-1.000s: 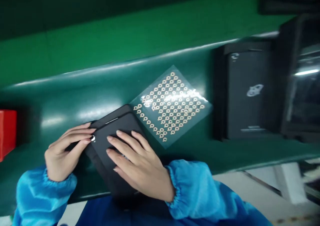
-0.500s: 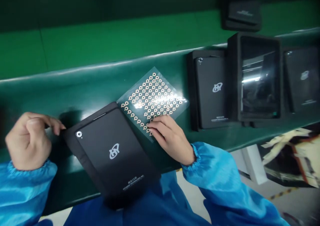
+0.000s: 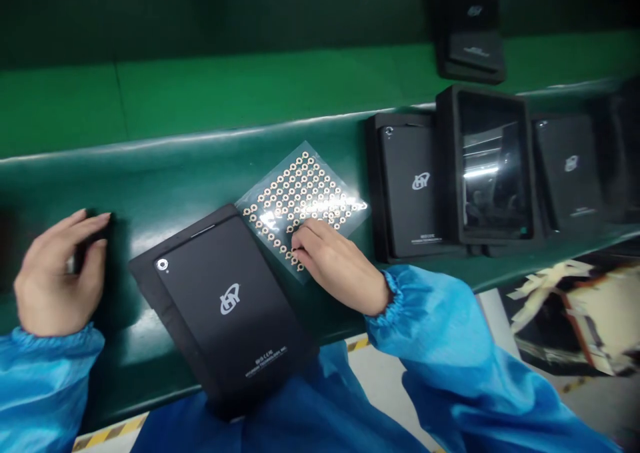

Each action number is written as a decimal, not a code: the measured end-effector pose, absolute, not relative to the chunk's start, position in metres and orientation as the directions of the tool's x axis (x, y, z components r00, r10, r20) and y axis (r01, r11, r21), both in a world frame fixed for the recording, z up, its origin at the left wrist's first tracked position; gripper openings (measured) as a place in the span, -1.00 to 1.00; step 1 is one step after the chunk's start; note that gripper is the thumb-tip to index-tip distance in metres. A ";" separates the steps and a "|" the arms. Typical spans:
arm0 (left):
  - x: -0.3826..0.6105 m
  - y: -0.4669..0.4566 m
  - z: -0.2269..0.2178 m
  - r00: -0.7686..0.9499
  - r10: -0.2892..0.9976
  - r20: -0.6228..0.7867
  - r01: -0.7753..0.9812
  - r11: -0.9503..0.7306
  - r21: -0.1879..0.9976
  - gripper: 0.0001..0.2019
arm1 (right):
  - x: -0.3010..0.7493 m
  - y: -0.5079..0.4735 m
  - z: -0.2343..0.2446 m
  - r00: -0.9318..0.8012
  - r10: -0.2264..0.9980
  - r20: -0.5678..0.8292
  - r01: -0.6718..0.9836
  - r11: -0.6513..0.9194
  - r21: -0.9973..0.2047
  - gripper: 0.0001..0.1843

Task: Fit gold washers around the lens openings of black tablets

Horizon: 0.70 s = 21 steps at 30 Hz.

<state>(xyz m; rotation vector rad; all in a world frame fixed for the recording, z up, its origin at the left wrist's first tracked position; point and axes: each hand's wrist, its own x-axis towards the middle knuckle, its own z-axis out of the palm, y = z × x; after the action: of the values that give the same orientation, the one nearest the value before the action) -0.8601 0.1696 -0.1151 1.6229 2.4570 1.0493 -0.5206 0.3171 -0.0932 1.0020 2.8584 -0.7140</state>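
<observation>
A black tablet [image 3: 225, 299] lies tilted on the green belt, its back up, showing a white logo and a round camera ring. To its right is a clear sheet of small gold rings [image 3: 300, 199], set in neat rows. My right hand [image 3: 335, 263] rests on the sheet's lower corner, fingertips gathered among the rings. My left hand [image 3: 57, 273] is curled on the belt left of the tablet, apart from it. A dark patch by its fingers may be shadow or a small object; I cannot tell.
Several more black tablets in dark holders [image 3: 405, 186] stand on the belt to the right, one with its glossy screen up [image 3: 493, 166]. A stack [image 3: 470, 33] lies further back. Torn packaging [image 3: 565, 319] lies below the belt at right.
My right hand has gone from the tablet's back to the sheet's corner, and my left hand has left the tablet's edge. The tablet now shows fully, and more tablets have come into view.
</observation>
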 end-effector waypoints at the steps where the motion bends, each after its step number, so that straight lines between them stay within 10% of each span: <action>1: -0.862 0.169 -0.118 -0.357 0.853 0.382 0.871 0.155 0.467 -0.66 | -0.521 0.318 -0.093 -0.789 0.589 -0.177 0.598 0.669 -0.441 -0.87; 10: -0.861 0.151 -0.112 -0.187 0.869 0.458 0.918 -0.012 0.397 -0.19 | -0.510 0.305 -0.106 -0.736 0.677 0.005 0.542 0.594 -0.594 -0.87; 21: -0.778 0.145 -0.072 -0.173 0.875 0.452 0.837 -0.111 0.536 -0.46 | -0.510 0.313 -0.098 -0.723 0.691 -0.014 0.498 0.507 -0.704 -0.86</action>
<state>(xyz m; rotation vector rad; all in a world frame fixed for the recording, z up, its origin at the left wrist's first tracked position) -0.7780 0.1449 -0.0721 1.9868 2.0597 1.1686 -0.5097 0.3128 -0.0984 1.1945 2.9543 -1.2257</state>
